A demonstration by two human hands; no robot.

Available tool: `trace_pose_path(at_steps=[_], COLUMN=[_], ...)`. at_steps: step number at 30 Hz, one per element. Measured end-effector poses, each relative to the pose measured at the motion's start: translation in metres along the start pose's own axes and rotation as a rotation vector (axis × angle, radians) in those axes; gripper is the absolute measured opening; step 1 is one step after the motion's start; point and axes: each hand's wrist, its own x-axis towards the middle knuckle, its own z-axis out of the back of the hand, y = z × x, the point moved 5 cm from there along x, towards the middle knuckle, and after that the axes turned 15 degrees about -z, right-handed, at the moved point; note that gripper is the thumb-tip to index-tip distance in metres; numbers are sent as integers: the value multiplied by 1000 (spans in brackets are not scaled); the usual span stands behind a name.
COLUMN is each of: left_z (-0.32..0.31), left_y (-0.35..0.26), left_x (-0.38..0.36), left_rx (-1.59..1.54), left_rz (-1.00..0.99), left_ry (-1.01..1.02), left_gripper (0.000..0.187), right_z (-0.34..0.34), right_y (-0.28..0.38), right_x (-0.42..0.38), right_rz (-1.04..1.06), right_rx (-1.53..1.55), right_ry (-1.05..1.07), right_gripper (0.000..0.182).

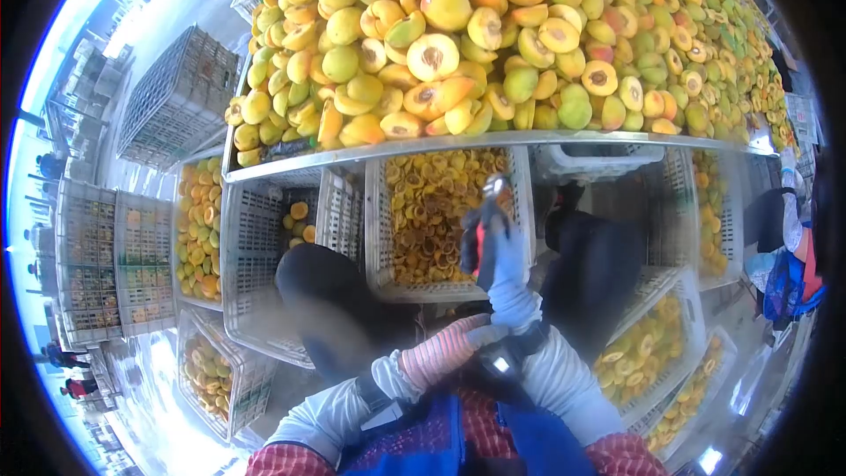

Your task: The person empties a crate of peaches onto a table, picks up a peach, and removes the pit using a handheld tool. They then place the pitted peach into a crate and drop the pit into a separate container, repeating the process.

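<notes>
My right hand [506, 275], in a pale blue glove, is raised over a crate of cut fruit and closed around a hand tool [480, 234]. The tool has a red-and-black handle and a shiny metal tip; motion blurs its exact kind. My left hand [441, 353], in a pink-and-white striped glove, reaches across to my right wrist. Its fingers are closed at the cuff [515, 308] of the right glove, their tips partly hidden. Below the tool, the white crate [377, 238] holds halved fruit and scraps [432, 211].
A metal-edged table [493, 139] piled with halved apricots or peaches [432, 57] spans the front. Crates of fruit stand to the left [198, 229] and right [652, 344]. My knees flank the middle crate. Stacked crates [181, 97] stand far left; another person [789, 256] is at right.
</notes>
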Motion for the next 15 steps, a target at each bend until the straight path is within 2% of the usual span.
trace_pose_path(at_steps=[1, 4, 5, 6, 7, 8, 9, 10, 12, 13, 15], left_z=[0, 5, 2, 10, 25, 36, 39, 42, 32, 26, 32], left_y=[3, 1, -42, -81, -121, -167, -213, -247, -292, -303, -305], left_x=[3, 9, 8, 10, 18, 13, 14, 22, 54, 74, 105], left_rx=[64, 358, 1016, 1436, 1920, 1861, 1557, 1437, 1392, 1524, 1342], left_rz=[-35, -97, -289, -273, -533, -896, -801, -1098, -1204, -1025, -935], left_ry=[27, 174, 378, 352, 193, -227, -646, -770, -894, -1000, -1101], left_gripper=[45, 48, 41, 31, 26, 22, 19, 22, 42, 55, 74], right_z=[1, -20, -10, -1, 7, 15, 21, 27, 29, 28, 27], right_y=[5, 28, 27, 22, 11, 8, -2, -12, -31, -34, -38], right_x=[-5, -31, -31, -35, -38, -39, -36, -32, -25, -23, -20], right_rz=[168, 842, 593, 345, 95, 85, 4, -75, -182, -225, -311], right_rx=[-202, -1121, -805, -489, -172, -55, 19, 93, 124, 115, 93], right_ry=[-164, -448, -363, -274, -180, -138, -144, -149, -123, -91, -24], right_gripper=[21, 15, 15, 15, 15, 18, 19, 20, 25, 26, 28])
